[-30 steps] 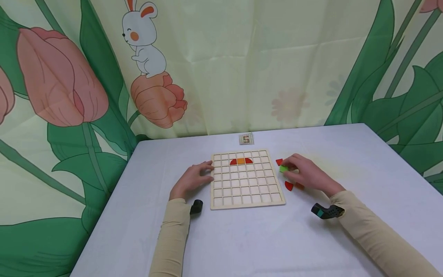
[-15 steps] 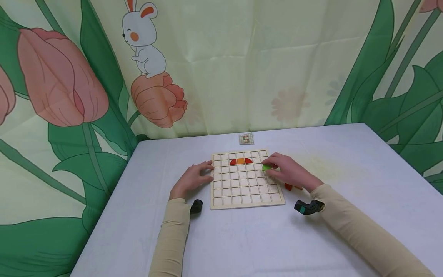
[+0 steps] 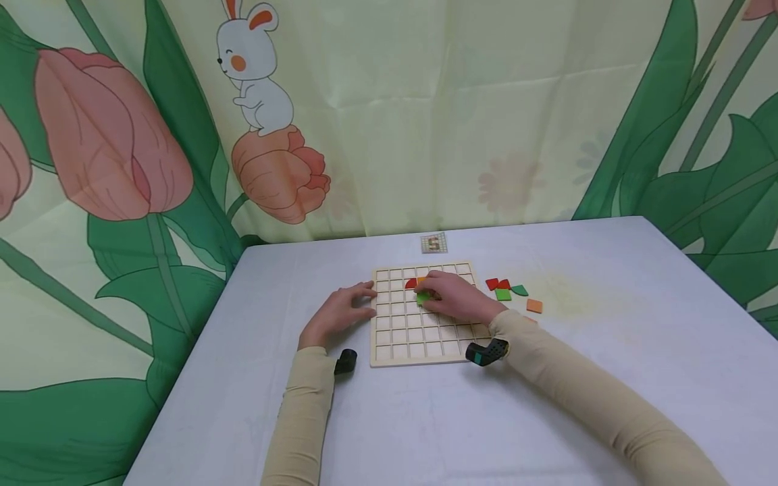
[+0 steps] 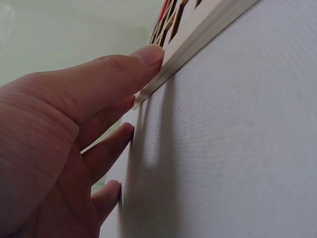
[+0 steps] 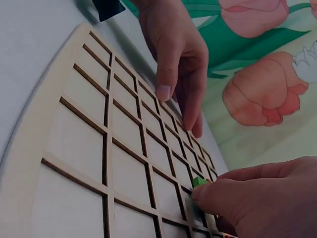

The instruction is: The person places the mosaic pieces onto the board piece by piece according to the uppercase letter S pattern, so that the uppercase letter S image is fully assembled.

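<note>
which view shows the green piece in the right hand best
The right wrist view: the green piece peeks out at the right hand's fingertips, just over a board cell. The head view shows it small below the red pieces. The left wrist view misses it.

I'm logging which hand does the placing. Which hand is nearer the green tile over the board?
Right. The right hand pinches the green tile over the wooden grid board; the left hand rests at the board's left edge, apart from the tile.

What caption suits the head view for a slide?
Right hand pinches a green tile over the wooden grid board; left hand rests at its edge.
</note>
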The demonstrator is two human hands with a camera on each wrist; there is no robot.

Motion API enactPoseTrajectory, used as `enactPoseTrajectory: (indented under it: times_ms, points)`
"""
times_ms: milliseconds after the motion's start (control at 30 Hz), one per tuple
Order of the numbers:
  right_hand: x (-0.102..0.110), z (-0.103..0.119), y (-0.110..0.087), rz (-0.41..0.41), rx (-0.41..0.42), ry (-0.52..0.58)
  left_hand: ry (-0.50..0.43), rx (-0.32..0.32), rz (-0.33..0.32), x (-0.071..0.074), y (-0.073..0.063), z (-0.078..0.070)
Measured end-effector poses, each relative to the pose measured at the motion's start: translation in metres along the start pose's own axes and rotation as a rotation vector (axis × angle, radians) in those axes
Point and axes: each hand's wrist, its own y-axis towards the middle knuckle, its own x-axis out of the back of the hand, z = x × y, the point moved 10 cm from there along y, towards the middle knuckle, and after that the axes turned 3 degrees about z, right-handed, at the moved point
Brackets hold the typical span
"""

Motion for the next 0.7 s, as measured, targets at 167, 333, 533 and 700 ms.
enactPoseTrajectory:
  times_ms: [167, 333, 533, 700]
  points:
    - [-0.001, 0.005, 0.012, -0.026, 0.023, -0.019, 0.007, -0.023, 0.001, 0.0, -0.001, -0.004]
    - [-0.003, 0.008, 0.02, -0.028, 0.05, -0.027, 0.01, -0.031, 0.002, 0.001, -0.003, -0.006]
    - [-0.004, 0.008, 0.023, -0.052, 0.059, -0.027, 0.018, -0.042, 0.0, 0.002, -0.003, -0.006]
    - [-0.004, 0.005, 0.023, -0.067, 0.047, -0.011, 0.019, -0.025, 0.004, 0.001, -0.001, -0.005]
